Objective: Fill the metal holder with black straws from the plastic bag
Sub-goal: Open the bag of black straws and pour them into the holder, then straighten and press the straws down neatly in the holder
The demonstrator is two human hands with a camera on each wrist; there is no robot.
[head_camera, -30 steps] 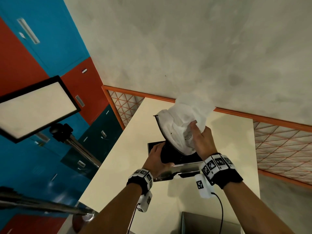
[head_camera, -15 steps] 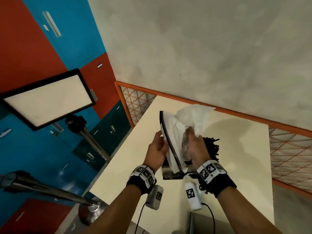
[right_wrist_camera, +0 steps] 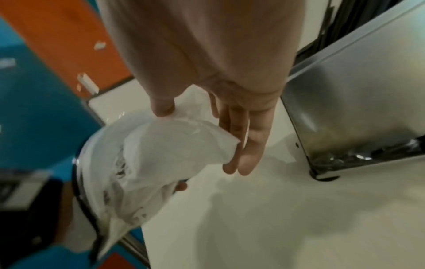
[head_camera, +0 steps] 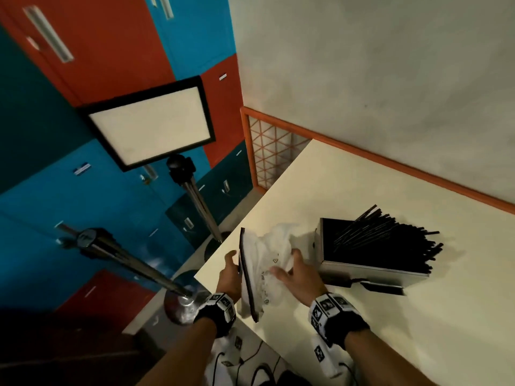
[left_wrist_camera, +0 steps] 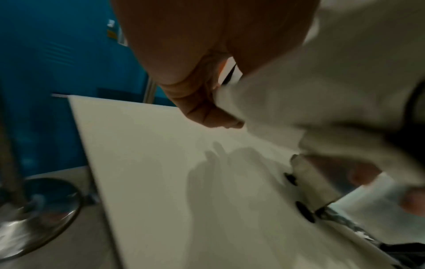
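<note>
The metal holder (head_camera: 370, 270) lies on the cream table (head_camera: 418, 330), right of my hands. A thick bundle of black straws (head_camera: 390, 240) fills it and fans out past its far end. Both hands hold the crumpled white plastic bag (head_camera: 264, 260) just left of the holder. My left hand (head_camera: 232, 260) grips the bag's dark-edged side, fingers curled on it (left_wrist_camera: 214, 112). The right hand (head_camera: 287, 263) pinches the bag (right_wrist_camera: 165, 154) between thumb and fingers, close to the holder's steel wall (right_wrist_camera: 356, 109). I cannot tell if straws are left in the bag.
The table's left edge (head_camera: 223, 263) runs just beside my left hand. Beyond it stand a light panel (head_camera: 150, 123) on a tripod, a shiny stand base (head_camera: 181, 305) and blue and red lockers. An orange rail (head_camera: 390, 165) borders the table's far side.
The bag has come off the holder, moving left and down with both hands. The holder now lies uncovered with the straws showing in it. My view has swung down and left.
</note>
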